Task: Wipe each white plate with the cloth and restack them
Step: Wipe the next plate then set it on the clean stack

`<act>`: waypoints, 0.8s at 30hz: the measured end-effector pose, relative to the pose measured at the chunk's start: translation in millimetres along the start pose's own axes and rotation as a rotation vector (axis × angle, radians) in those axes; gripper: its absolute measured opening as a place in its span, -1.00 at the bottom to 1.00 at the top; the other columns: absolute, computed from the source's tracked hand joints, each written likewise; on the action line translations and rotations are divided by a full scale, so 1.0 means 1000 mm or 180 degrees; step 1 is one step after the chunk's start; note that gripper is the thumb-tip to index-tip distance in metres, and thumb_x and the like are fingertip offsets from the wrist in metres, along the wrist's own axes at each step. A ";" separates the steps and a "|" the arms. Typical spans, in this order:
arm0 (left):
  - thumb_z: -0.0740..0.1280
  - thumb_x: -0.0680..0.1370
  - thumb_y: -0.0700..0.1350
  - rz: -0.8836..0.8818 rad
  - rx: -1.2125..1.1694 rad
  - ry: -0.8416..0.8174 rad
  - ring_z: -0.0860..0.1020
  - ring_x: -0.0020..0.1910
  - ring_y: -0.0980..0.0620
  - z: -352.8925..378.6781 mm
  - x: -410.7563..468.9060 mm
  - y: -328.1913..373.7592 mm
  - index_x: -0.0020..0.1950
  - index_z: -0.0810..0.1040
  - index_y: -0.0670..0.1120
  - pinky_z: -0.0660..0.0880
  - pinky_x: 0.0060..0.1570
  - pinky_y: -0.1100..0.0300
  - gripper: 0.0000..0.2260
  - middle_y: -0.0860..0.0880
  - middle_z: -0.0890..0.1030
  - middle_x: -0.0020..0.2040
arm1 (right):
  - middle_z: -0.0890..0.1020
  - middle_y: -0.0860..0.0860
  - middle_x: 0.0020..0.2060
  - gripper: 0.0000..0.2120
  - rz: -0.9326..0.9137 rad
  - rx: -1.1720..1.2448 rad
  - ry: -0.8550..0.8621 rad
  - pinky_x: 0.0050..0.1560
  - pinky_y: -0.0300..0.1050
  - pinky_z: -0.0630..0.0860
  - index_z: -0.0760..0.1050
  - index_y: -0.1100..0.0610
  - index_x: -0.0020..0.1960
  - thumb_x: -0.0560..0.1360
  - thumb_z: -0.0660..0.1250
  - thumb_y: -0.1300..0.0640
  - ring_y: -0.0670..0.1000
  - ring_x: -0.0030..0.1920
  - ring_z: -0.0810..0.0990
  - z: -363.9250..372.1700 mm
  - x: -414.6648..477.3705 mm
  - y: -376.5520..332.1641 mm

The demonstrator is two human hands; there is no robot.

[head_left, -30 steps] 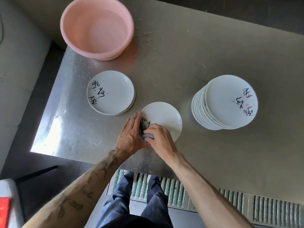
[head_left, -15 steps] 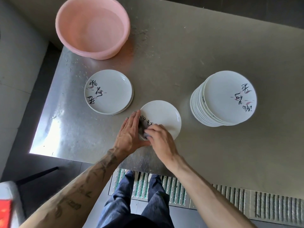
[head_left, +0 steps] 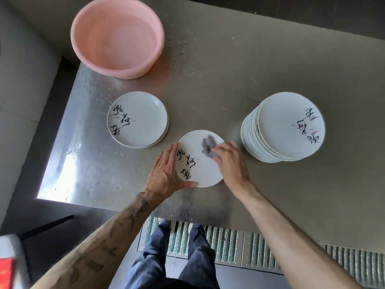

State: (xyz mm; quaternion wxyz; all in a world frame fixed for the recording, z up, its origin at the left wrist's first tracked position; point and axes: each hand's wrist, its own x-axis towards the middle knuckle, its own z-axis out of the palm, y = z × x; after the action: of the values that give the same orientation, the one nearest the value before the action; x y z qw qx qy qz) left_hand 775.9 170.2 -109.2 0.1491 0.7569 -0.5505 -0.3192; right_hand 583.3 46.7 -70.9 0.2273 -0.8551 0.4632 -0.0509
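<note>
place: commercial kitchen | cues: steel worktable (head_left: 270, 59), tall plate stack (head_left: 281, 130), pink basin (head_left: 116, 36), floor drain grate (head_left: 229, 247)

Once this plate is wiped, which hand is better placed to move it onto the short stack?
Probably the left hand. It already cups the plate at its left edge, beside the short stack, and holds nothing. The right hand is busy pressing the cloth.

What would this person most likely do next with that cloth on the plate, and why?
Probably sweep the grey cloth down across the middle plate toward its near edge. The right hand presses the cloth only at the far rim, so most of the face looks unwiped, while the left hand lies flat against the plate's left edge, bracing it for that stroke.
</note>
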 end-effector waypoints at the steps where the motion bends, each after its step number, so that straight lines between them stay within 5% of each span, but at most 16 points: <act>1: 0.54 0.20 0.44 0.0015 0.0002 0.0013 0.09 0.64 -0.02 0.000 0.000 0.001 0.68 -0.05 -0.13 -0.06 0.61 0.10 0.30 -0.11 0.14 0.65 | 0.65 0.03 -0.10 -0.83 0.0121 0.0001 0.0058 0.05 -0.03 0.47 0.70 0.15 0.07 0.48 0.47 0.26 0.09 -0.02 0.48 -0.002 0.006 0.006; 13: 0.55 0.20 0.43 -0.0051 -0.0045 -0.0003 0.08 0.63 0.01 -0.001 -0.002 0.002 0.67 -0.03 -0.11 -0.16 0.56 0.22 0.29 -0.09 0.14 0.65 | 0.65 0.05 -0.03 -0.74 0.0331 0.0431 0.0255 0.10 -0.22 0.40 0.69 0.20 0.10 0.41 0.55 0.28 0.13 -0.01 0.54 0.008 0.001 0.012; 18: 0.49 0.19 0.48 -0.0017 -0.0018 0.0035 0.11 0.62 -0.01 -0.002 -0.002 0.002 0.67 -0.02 -0.12 -0.10 0.58 0.16 0.29 -0.11 0.17 0.64 | 0.64 0.03 -0.01 -0.77 0.0185 0.0465 0.0134 0.11 -0.04 0.50 0.69 0.18 0.10 0.45 0.52 0.28 0.14 0.02 0.56 0.005 0.001 0.022; 24: 0.35 0.18 0.60 -0.0014 0.0156 0.0126 0.17 0.62 -0.05 0.001 -0.003 0.002 0.67 0.00 -0.13 0.02 0.60 0.06 0.30 -0.13 0.20 0.64 | 0.59 -0.06 -0.03 -0.79 0.0688 0.0702 0.0256 0.04 -0.19 0.48 0.68 0.10 0.11 0.48 0.52 0.17 -0.02 -0.01 0.56 0.009 -0.033 -0.001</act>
State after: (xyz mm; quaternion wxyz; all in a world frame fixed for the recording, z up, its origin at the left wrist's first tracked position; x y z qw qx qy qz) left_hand 772.7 172.2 -108.0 0.1406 0.7677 -0.5534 -0.2910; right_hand 568.5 77.2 -74.4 0.3052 -0.7673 0.5529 -0.1109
